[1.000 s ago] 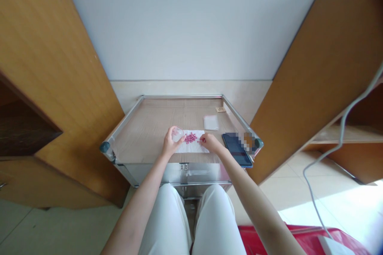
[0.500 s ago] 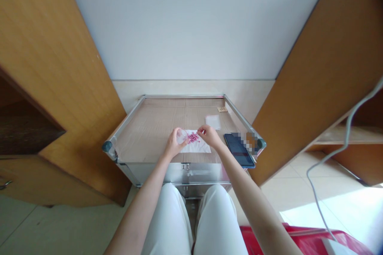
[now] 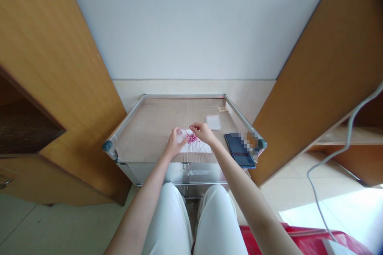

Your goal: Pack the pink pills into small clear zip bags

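Observation:
A small heap of pink beads [image 3: 192, 138] lies on a white tissue [image 3: 197, 148] near the front of the box top. At the left of the beads, my left hand [image 3: 172, 144] is closed around a clear plastic bag [image 3: 180, 135], its fingertips close to the heap. Above the beads, my right hand [image 3: 203, 132] has thumb and forefinger pinched together. Whatever is between those fingertips is too small to name. A thin pinkish line shows between the two hands, too faint to make out.
A flat clear packet [image 3: 213, 122] lies beyond my right hand. To the right rests a dark tablet-like device [image 3: 239, 151], partly blurred out. A small tan label [image 3: 222, 109] sits at the back right. Metal edging [image 3: 184, 96] rims the top; wooden cabinets [image 3: 98, 127] stand either side.
My right hand has moved left and slightly away from me, from the right side of the beads to above them. My left hand and the clear bag have stayed almost still.

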The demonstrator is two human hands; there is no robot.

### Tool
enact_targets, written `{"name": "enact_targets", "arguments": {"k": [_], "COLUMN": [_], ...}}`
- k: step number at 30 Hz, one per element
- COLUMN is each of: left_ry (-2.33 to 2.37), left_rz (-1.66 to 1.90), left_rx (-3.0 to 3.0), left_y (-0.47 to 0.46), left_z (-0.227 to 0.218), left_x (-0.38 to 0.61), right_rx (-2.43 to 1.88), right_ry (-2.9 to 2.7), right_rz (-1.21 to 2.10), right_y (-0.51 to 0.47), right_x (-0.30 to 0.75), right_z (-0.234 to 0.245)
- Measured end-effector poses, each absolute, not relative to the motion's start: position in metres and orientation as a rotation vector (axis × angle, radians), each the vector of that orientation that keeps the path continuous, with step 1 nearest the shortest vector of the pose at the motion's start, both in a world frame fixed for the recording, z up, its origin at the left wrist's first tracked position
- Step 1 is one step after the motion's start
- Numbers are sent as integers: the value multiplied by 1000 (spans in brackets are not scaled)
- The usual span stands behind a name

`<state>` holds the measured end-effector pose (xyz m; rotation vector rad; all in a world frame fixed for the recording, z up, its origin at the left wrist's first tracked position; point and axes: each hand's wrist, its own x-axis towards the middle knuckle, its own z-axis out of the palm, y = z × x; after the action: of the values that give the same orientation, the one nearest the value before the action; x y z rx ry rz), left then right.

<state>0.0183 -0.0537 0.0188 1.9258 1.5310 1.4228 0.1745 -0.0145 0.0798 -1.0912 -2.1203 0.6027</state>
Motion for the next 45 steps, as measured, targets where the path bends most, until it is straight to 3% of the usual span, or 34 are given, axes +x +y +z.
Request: {"name": "enact_targets", "arguments": {"k": [6, 16, 32, 40, 45], "left_ry": [1450, 1468, 1458, 1489, 1476], "left_rz": [1470, 1555, 1509, 1508, 1580], "left_rx": [1944, 1799, 1945, 1929, 1952], "left_y": [-52, -42, -35, -30, -28], "left_z": [16, 12, 16, 15, 15], "left_x": [16, 13, 17, 17, 17], "right_rx": [-1464, -1529, -986, -949, -1023], "right_ry": [-2246, -2309, -2003, -2241, -2008], "right_rz": [440, 413, 626, 508, 494], "right_y": [-12, -14, -11, -5, -2], "right_x": [206, 207, 166, 146, 159], "right_z": [48, 26, 94, 95, 87]}}
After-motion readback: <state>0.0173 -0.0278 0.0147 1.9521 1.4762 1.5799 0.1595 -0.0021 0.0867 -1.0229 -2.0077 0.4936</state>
